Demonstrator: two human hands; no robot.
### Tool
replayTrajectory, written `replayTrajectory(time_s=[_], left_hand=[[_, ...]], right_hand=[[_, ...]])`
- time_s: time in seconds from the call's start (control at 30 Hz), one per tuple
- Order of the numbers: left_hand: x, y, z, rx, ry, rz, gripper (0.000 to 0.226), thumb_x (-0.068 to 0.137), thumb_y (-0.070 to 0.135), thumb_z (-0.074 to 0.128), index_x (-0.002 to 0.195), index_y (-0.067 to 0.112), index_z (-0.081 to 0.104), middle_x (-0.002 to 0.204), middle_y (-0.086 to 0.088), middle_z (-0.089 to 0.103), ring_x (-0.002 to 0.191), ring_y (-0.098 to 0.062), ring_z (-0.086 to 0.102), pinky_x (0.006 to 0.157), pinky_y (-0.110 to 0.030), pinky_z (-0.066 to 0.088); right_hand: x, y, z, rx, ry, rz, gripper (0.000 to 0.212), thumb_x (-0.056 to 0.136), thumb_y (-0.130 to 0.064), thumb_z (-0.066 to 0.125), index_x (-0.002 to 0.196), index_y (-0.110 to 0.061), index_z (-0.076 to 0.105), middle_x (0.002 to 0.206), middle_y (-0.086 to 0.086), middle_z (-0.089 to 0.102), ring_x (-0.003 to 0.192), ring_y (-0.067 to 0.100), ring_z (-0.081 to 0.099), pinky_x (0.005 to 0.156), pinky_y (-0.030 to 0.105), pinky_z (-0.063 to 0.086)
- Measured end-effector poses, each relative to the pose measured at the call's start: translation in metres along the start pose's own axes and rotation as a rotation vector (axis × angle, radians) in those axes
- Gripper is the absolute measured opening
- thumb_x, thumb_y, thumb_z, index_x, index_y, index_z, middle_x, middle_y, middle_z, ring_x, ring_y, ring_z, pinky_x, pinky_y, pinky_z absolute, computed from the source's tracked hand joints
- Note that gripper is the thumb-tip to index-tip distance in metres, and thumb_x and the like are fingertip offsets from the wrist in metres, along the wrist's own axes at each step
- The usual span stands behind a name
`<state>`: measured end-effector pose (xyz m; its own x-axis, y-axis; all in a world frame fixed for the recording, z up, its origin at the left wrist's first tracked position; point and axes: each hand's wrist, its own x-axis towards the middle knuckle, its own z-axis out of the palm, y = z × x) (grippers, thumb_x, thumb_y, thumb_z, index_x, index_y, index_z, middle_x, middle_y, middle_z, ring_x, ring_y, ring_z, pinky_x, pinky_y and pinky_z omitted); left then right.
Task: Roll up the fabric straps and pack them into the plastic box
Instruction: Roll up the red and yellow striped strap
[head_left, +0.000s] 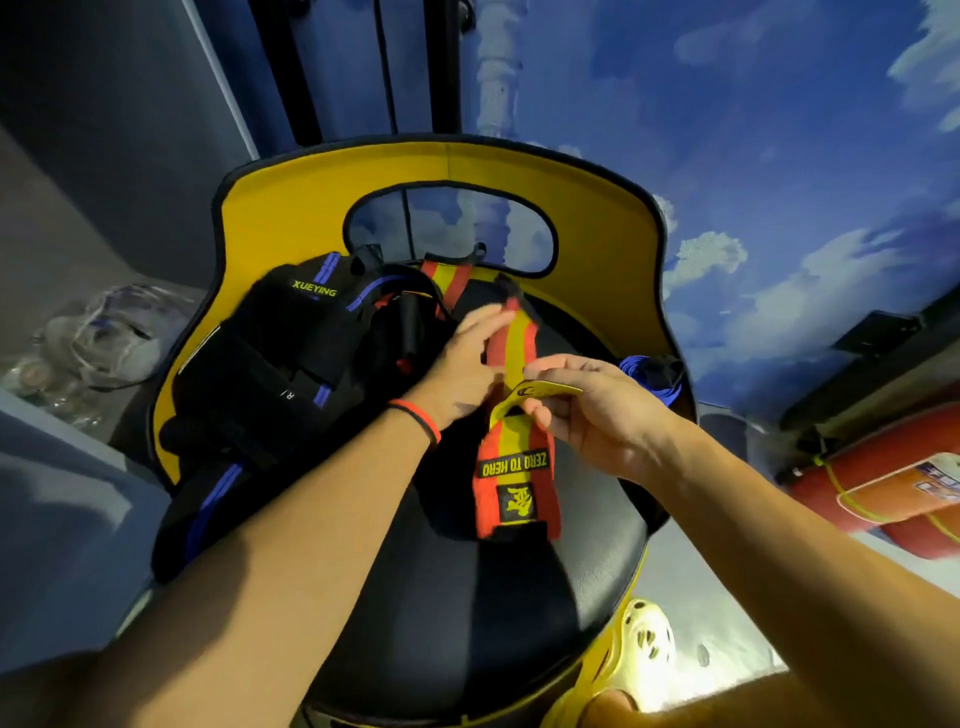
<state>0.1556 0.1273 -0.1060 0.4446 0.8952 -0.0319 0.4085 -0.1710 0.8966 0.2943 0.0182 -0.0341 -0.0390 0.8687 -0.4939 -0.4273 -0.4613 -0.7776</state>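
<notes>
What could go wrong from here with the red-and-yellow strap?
1. The red-and-yellow strap lies unrolled across the seat, and the right hand pinches only its yellow tab; a roll started there may come out loose or skewed.
2. Its far end sits against the black strap pile, so pulling may snag.
3. The blue strap lies at the seat's right edge and might slip off.

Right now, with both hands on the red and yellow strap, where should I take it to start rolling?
Probably the free labelled end nearest you, taken across its width from the near side. It lies loose on the seat, while the left hand rests on the red and yellow strap farther up and the right hand pinches its yellow loop.
</notes>
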Motion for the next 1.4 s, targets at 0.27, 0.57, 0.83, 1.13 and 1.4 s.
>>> replayTrajectory(time_s=[0.27, 0.57, 0.83, 1.13, 1.4], left_hand=[[0.019, 0.022, -0.023, 0.21, -0.073, -0.008, 0.043, 0.085, 0.003, 0.074, 0.12, 0.027, 0.072, 0.154, -0.013, 0.038, 0.143, -0.023, 0.036, 0.116, -0.029, 0.032], [-0.045, 0.012, 0.003, 0.685, -0.164, -0.346, 0.068, 0.088, 0.045, 0.071, 0.139, 0.019, 0.035, 0.134, -0.015, 0.052, 0.124, -0.038, 0.053, 0.096, -0.041, 0.045], [-0.044, 0.002, 0.009, 0.27, -0.048, -0.297, 0.04, 0.081, 0.019, 0.08, 0.115, 0.02, 0.06, 0.121, -0.006, 0.053, 0.108, -0.023, 0.059, 0.095, -0.034, 0.049], [-0.046, -0.004, 0.015, 0.157, 0.031, -0.37, 0.04, 0.086, 0.014, 0.076, 0.112, 0.016, 0.046, 0.106, 0.003, 0.047, 0.087, -0.017, 0.052, 0.071, -0.028, 0.044], [-0.047, 0.004, 0.014, -0.14, -0.01, -0.311, 0.034, 0.091, -0.004, 0.06, 0.105, 0.025, 0.071, 0.092, 0.004, 0.062, 0.073, -0.013, 0.049, 0.063, -0.023, 0.039]], right_hand=[[-0.023, 0.001, -0.014, -0.336, -0.313, 0.139, 0.031, 0.082, 0.013, 0.07, 0.105, -0.008, 0.065, 0.096, 0.012, 0.067, 0.085, 0.021, 0.069, 0.074, 0.029, 0.056], [-0.04, 0.018, -0.026, -0.514, -0.428, 0.231, 0.039, 0.086, 0.019, 0.061, 0.118, -0.003, 0.066, 0.114, 0.015, 0.061, 0.075, 0.008, 0.062, 0.067, 0.018, 0.051], [-0.041, 0.013, -0.03, -0.522, -0.47, 0.2, 0.031, 0.088, 0.013, 0.065, 0.117, 0.005, 0.067, 0.09, 0.017, 0.067, 0.075, 0.011, 0.063, 0.064, 0.016, 0.05], [-0.038, 0.028, -0.026, -0.887, -0.539, 0.276, 0.019, 0.096, -0.006, 0.067, 0.106, -0.02, 0.073, 0.101, 0.003, 0.068, 0.082, 0.013, 0.065, 0.071, 0.024, 0.056], [-0.033, 0.021, -0.024, -1.388, -0.69, 0.308, 0.046, 0.101, -0.02, 0.062, 0.145, -0.029, 0.053, 0.154, -0.007, 0.039, 0.134, 0.011, 0.039, 0.119, 0.034, 0.032]])
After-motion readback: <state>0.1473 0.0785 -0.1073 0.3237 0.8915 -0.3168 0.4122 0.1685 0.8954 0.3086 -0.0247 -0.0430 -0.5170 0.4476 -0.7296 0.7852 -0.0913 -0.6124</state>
